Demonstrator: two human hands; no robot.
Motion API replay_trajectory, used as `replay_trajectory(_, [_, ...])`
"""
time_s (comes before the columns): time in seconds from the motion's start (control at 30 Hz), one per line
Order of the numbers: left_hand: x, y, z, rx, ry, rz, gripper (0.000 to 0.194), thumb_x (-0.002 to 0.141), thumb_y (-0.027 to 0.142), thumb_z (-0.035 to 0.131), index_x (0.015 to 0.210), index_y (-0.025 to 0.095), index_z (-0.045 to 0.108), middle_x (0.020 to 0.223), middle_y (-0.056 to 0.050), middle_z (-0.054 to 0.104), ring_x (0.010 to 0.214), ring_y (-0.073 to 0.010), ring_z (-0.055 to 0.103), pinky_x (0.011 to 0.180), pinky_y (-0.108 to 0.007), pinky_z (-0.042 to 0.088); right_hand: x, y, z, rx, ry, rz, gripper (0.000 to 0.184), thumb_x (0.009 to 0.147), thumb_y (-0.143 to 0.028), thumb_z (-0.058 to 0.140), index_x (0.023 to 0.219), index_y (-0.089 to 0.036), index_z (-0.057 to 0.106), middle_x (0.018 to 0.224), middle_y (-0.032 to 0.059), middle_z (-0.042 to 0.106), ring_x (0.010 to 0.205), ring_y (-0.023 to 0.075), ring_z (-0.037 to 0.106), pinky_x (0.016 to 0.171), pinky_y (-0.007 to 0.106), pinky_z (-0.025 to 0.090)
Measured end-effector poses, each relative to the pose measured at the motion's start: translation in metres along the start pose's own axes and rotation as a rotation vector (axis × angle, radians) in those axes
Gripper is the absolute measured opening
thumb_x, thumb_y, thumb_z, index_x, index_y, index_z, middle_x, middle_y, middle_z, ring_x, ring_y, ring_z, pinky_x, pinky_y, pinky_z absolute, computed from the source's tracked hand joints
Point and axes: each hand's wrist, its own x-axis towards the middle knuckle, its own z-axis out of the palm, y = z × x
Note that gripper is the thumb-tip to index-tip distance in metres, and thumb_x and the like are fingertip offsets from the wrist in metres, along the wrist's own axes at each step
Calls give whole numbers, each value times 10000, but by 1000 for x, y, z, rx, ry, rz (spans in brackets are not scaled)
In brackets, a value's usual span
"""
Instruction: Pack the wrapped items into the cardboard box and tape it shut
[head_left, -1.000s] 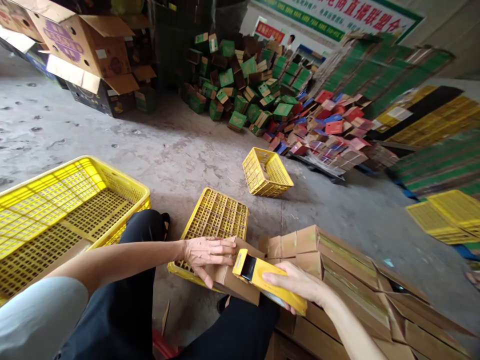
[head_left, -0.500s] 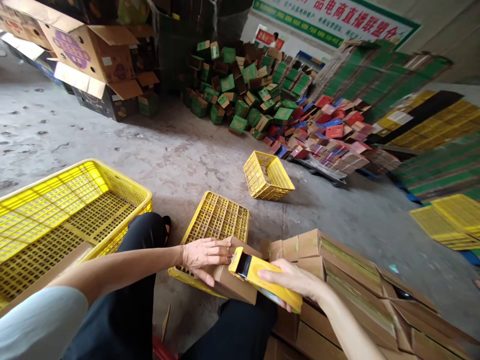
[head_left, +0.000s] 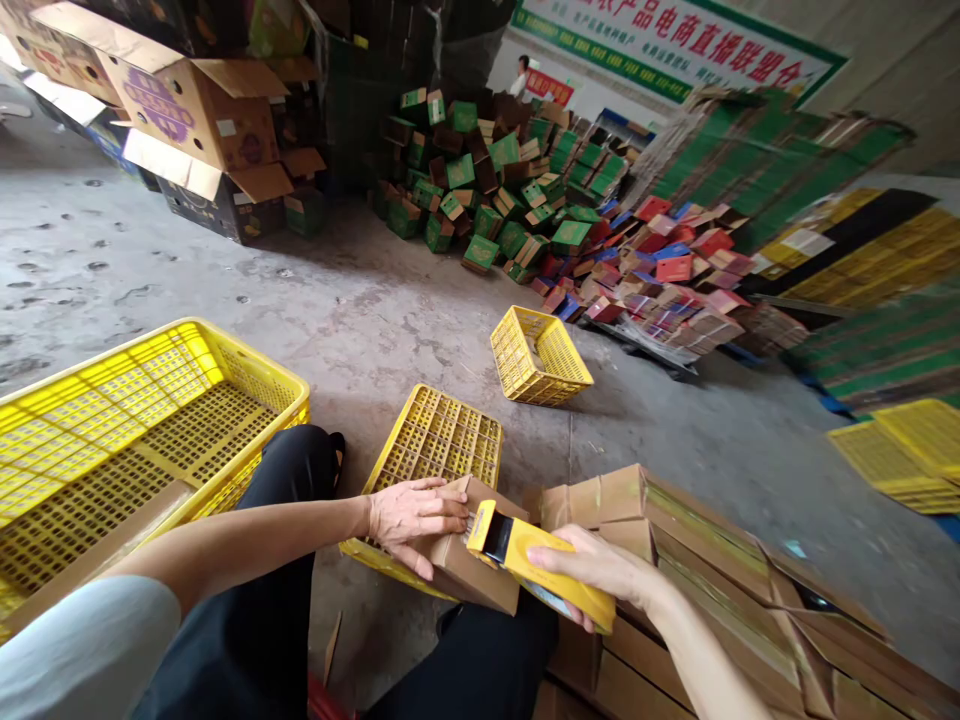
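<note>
Warehouse interior. Worn grey concrete floor (head_left: 360,300); behind it, a loose heap of green cardboard boxes (head_left: 480,200) and a jumble of red-and-blue cardboard boxes (head_left: 675,270).

Left hand (head_left: 412,515): spread on the brown cardboard box (head_left: 476,585), palm down, fingers nearly straight and close together, thumb apart toward the near edge. Gripping nothing; pressure cannot be judged. Fingertips point right, just beside the tool's head.

Right hand (head_left: 585,570): fingers wrapped around the yellow plastic handheld tool with a black panel (head_left: 517,550). Tool's long axis slants from upper left, at its head, to lower right, at its butt. Head lies over the box; whether it touches cannot be told.

Key relation: box sits left of the right fingers and directly under the left ones, so the left hand is nearer; only the tool spans the gap from the right. Box's own long axis uncertain, much of its top covered.

Farther out: box is by the near right part of a yellow plastic grid crate (head_left: 450,425), above the right knee. Brown cardboard carton stack (head_left: 720,560) to the right; large yellow plastic basket (head_left: 251,365) to the left.
</note>
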Motion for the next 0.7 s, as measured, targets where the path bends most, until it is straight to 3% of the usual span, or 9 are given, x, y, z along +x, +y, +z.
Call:
replay_trajectory(0.4, [-4, 9, -3, 14, -5, -63, 994, 931, 856, 503, 1631, 157, 409, 1534, -217, 581, 1538, -364, 430, 1335, -530, 145, 5, -2, 9, 5, 67, -35, 633, 783, -812, 685, 843, -186, 616, 527, 12, 691, 418, 165, 644, 389, 216, 499])
replay_trajectory(0.63, [-7, 25, -6, 4, -18, 52, 1049, 996, 786, 466, 1694, 50, 200, 1672, -260, 396, 1616, -348, 288, 1348, -502, 98, 9, 3, 9, -17, 85, -23, 626, 784, -804, 690, 859, -186, 621, 542, 20, 706, 430, 176, 658, 408, 230, 518])
replay_trajectory(0.7, [-4, 24, -3, 12, -13, 31, 1050, 995, 787, 466, 1691, 44, 209, 1677, -269, 380, 1618, -352, 281, 1345, -500, 126, 7, 3, 10, -26, 88, -29, 620, 794, -803, 679, 840, -188, 617, 538, 19, 702, 434, 178, 661, 414, 234, 526])
